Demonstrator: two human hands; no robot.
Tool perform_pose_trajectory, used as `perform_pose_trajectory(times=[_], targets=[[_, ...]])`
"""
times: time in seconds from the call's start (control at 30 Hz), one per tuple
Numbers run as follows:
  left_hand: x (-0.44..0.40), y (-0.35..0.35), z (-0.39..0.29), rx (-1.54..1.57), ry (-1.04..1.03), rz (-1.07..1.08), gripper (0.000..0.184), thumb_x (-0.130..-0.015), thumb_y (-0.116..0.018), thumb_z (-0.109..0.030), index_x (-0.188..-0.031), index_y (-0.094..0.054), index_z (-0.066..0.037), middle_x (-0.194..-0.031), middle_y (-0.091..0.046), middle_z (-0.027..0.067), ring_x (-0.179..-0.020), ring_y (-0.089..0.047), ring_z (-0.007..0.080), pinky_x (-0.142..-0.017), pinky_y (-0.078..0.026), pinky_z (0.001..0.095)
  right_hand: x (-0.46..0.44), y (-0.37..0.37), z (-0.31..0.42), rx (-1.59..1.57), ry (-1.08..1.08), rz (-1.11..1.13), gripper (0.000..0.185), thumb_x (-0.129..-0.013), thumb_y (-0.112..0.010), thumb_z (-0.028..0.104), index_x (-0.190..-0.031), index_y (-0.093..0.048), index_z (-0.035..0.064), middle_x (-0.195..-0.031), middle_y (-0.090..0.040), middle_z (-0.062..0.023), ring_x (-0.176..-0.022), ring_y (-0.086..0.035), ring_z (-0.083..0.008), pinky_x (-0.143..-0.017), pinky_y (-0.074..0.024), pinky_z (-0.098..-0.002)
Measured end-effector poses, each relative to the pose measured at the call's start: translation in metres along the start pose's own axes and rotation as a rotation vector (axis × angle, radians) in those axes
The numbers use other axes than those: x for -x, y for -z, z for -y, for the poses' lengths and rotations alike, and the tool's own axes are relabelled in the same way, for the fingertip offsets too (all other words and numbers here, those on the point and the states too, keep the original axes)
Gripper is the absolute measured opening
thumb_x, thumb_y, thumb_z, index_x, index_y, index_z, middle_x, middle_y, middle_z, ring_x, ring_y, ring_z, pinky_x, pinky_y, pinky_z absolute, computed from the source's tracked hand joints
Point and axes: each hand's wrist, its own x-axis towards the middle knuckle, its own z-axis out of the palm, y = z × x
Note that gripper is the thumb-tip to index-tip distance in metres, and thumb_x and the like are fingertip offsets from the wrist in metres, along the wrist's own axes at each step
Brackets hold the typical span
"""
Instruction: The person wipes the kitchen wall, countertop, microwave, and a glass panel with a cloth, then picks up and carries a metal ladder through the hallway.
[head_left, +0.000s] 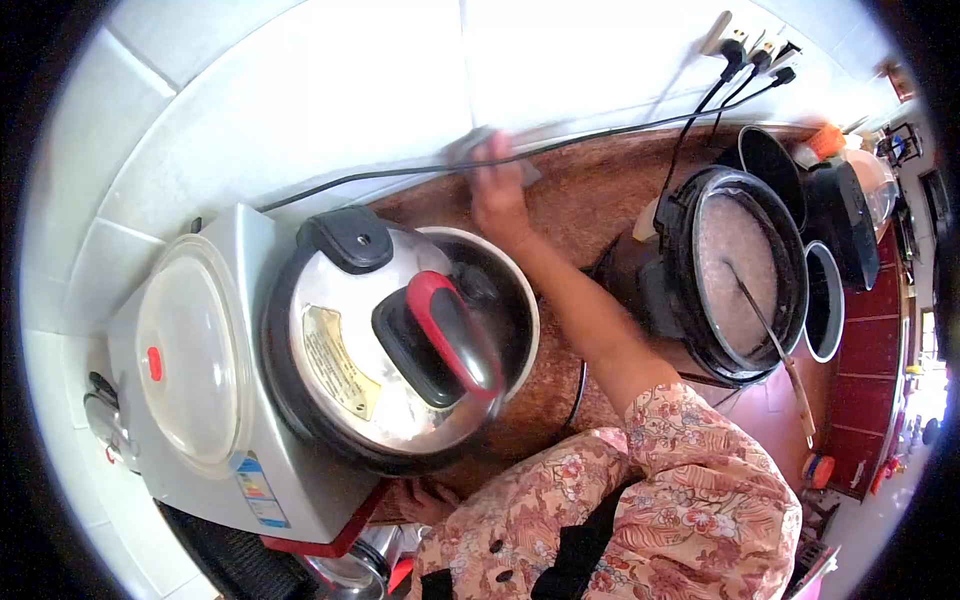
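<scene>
My right hand (499, 195), smeared by motion, presses a grey cloth (472, 146) against the foot of the tiled wall, at the back of the brown countertop (590, 180). A black cable (390, 172) passes across the fingers. My left hand (425, 502) is low at the counter's front edge, partly hidden by the cooker and my sleeve; its visible fingers look spread, with nothing seen in them. Between the hands stands a pressure cooker lid (390, 290) with a red and black handle, beside or over a dark pot with a pale rim (532, 300).
On the left is a silver rice appliance (240, 400) with a pale round lid. To the right, an open black cooker (660, 290) holds greyish porridge (735, 260) with a long-handled ladle (775, 345) in it. Plugs (735, 55) sit in wall sockets above.
</scene>
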Motion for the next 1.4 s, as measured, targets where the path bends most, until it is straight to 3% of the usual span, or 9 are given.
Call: perform_pose_trajectory(times=[0.13, 0.23, 0.4, 0.5, 0.73, 0.87, 1.03, 1.13, 1.4], targets=[[0.024, -0.029, 0.019, -0.088, -0.113, -0.121, 0.051, -0.092, -0.038, -0.047, -0.115, -0.054, -0.005, -0.124, -0.051, 0.0236, -0.113, -0.048, 0.0434, -0.092, -0.038, 0.0561, 0.007, -0.012, 0.018, 0.297, 0.669, 0.167, 0.047, -0.082, -0.059, 0.019, -0.127, -0.054, 0.0064, -0.144, -0.04, -0.0133, -0.135, -0.036, -0.0284, -0.111, -0.0242, -0.0485], [0.045, -0.053, 0.054, -0.186, -0.343, -0.212, 0.05, -0.092, -0.039, -0.046, -0.115, -0.054, -0.004, -0.124, -0.05, 0.024, -0.113, -0.048, 0.043, -0.091, -0.038, 0.0556, -0.006, -0.033, 0.02, 0.248, 0.842, 0.32, 0.051, -0.081, -0.05, 0.024, -0.13, -0.051, 0.0076, -0.149, -0.035, -0.0089, -0.138, -0.032, -0.024, -0.111, -0.0229, -0.0513], [0.051, -0.059, 0.05, -0.157, -0.282, -0.246, 0.051, -0.092, -0.041, -0.046, -0.117, -0.054, -0.004, -0.123, -0.051, 0.0239, -0.114, -0.047, 0.0423, -0.093, -0.037, 0.0536, -0.011, -0.043, 0.017, 0.455, 0.993, 0.347, 0.044, -0.084, -0.048, 0.018, -0.127, -0.052, 0.0117, -0.148, -0.037, -0.0029, -0.138, -0.033, -0.0186, -0.111, -0.0252, -0.0447], [-0.007, 0.005, -0.009, 0.181, -0.035, -0.01, 0.051, -0.091, -0.043, -0.045, -0.118, -0.055, -0.003, -0.124, -0.052, 0.0236, -0.115, -0.047, 0.042, -0.095, -0.037, 0.0521, -0.001, -0.019, 0.016, 0.467, 0.873, 0.36, 0.041, -0.082, -0.05, 0.022, -0.122, -0.057, 0.015, -0.145, -0.041, -0.0028, -0.134, -0.037, -0.0186, -0.108, -0.0283, -0.0442], [-0.013, 0.002, -0.018, 0.113, 0.012, -0.088, 0.049, -0.092, -0.044, -0.041, -0.12, -0.055, -0.003, -0.129, -0.05, 0.0239, -0.115, -0.048, 0.042, -0.095, -0.036, 0.052, 0.035, 0.038, -0.015, 0.558, 0.541, 0.131, 0.031, -0.079, -0.057, 0.024, -0.107, -0.066, 0.0146, -0.135, -0.051, -0.0045, -0.126, -0.044, -0.0226, -0.096, -0.0366, -0.0432], [-0.01, -0.002, -0.019, 0.139, 0.021, -0.059, 0.048, -0.091, -0.046, -0.039, -0.121, -0.054, -0.002, -0.129, -0.049, 0.0237, -0.117, -0.046, 0.0417, -0.097, -0.034, 0.0526, 0.052, 0.068, -0.041, 0.928, -0.238, 0.002, 0.03, -0.077, -0.058, 0.018, -0.105, -0.065, 0.0134, -0.125, -0.056, -0.0046, -0.116, -0.049, -0.0266, -0.09, -0.0373, -0.049], [-0.02, 0.012, -0.032, 0.078, 0.082, -0.013, 0.046, -0.09, -0.048, -0.034, -0.123, -0.052, -0.003, -0.13, -0.047, 0.0233, -0.119, -0.044, 0.0415, -0.098, -0.033, 0.0533, 0.034, 0.075, -0.114, 1.105, -0.432, -0.626, 0.028, -0.078, -0.059, 0.018, -0.105, -0.065, 0.0133, -0.121, -0.056, -0.007, -0.116, -0.048, -0.0265, -0.089, -0.0365, -0.0487], [-0.015, 0.019, -0.03, 0.059, 0.101, 0.05, 0.045, -0.089, -0.049, -0.031, -0.125, -0.051, -0.004, -0.132, -0.046, 0.0226, -0.12, -0.043, 0.0414, -0.099, -0.032, 0.0534, 0.027, 0.067, -0.103, 0.95, -0.636, -0.234, 0.027, -0.08, -0.058, 0.02, -0.105, -0.065, 0.013, -0.122, -0.055, -0.0069, -0.117, -0.047, -0.0262, -0.09, -0.0362, -0.0487], [-0.027, 0.023, -0.029, 0.137, 0.11, 0.068, 0.046, -0.087, -0.052, -0.03, -0.126, -0.051, -0.006, -0.13, -0.047, 0.0211, -0.12, -0.042, 0.0403, -0.1, -0.031, 0.0522, 0.071, 0.014, -0.05, 0.641, 0.198, 0.218, 0.029, -0.077, -0.064, 0.034, -0.099, -0.068, 0.0154, -0.113, -0.062, -0.0078, -0.109, -0.054, -0.0273, -0.086, -0.0419, -0.0461]])
